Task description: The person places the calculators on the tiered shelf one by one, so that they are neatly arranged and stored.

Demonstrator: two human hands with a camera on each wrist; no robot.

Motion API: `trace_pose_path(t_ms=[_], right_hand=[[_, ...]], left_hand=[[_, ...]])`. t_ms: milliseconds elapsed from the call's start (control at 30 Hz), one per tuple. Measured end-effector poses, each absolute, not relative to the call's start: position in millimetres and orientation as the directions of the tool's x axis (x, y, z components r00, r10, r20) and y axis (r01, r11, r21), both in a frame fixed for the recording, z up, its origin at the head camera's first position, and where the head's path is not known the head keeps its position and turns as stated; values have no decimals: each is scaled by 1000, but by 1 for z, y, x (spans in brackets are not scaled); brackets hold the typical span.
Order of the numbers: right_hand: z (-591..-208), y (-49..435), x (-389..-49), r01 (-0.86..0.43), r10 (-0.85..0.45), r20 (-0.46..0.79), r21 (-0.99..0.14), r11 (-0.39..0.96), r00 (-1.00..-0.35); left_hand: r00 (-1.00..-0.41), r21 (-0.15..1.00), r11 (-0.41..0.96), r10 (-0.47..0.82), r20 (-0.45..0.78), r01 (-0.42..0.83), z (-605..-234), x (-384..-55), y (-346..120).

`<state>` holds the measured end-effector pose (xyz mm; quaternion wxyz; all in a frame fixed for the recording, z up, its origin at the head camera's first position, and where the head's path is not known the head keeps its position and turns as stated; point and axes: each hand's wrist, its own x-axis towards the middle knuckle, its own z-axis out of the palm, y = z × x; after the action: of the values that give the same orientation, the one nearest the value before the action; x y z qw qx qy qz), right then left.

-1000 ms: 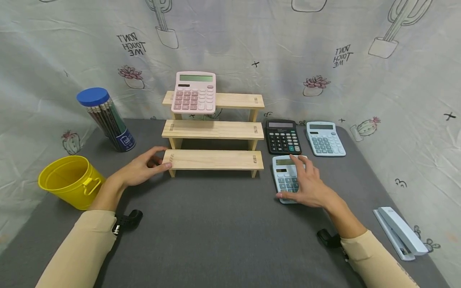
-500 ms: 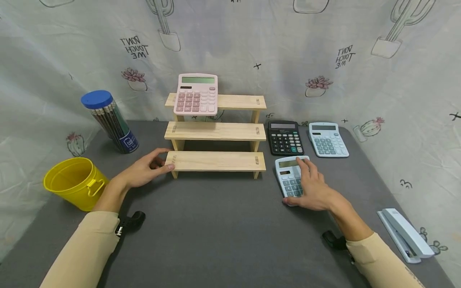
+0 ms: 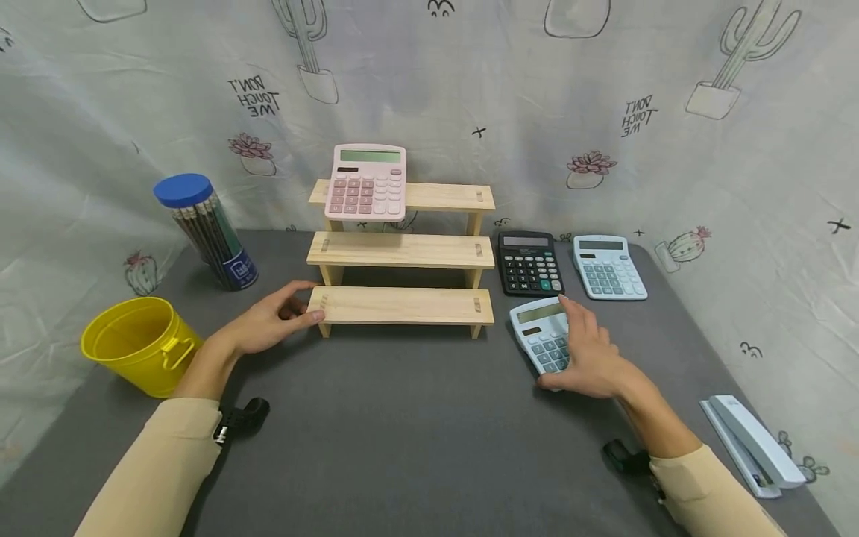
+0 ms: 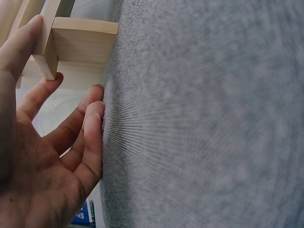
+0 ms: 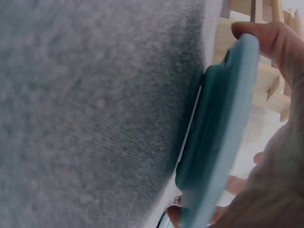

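Observation:
A three-step wooden display stand (image 3: 400, 306) stands in the middle of the table. At the left end of its lowest step, my left hand (image 3: 271, 321) pinches the board between thumb and index finger; the other fingers rest near the cloth in the left wrist view. A light blue calculator (image 3: 545, 339) lies right of the stand, turned slightly askew. My right hand (image 3: 590, 358) grips it, thumb at the near edge and fingers along the far right side. The right wrist view shows the calculator's edge (image 5: 232, 123) close over the cloth. On the top step leans a pink calculator (image 3: 365, 183).
Behind the gripped calculator lie a black calculator (image 3: 530, 265) and another light blue calculator (image 3: 609, 267). A pale stapler (image 3: 751, 446) is at the right edge. A yellow bucket (image 3: 137, 343) and a blue-lidded pencil tub (image 3: 208, 231) stand at left.
The right hand's thumb and fingers have shifted along the light blue calculator, which has turned askew with its near end swung right. The left hand keeps its place on the stand.

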<state>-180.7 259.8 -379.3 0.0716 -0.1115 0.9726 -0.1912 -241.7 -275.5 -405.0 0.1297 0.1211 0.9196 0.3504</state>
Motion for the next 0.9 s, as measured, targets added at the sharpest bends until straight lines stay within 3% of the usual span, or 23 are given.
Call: trace_pose_path(t_ms=[433, 900], right_hand=[[-361, 262, -176, -259, -236, 112, -516, 816, -965], [-344, 243, -187, -448, -306, 342, -496, 744, -888]], left_hand=[[-937, 667, 736, 306, -170, 119, -403, -240, -275], [-939, 668, 736, 297, -175, 109, -404, -239, -274]])
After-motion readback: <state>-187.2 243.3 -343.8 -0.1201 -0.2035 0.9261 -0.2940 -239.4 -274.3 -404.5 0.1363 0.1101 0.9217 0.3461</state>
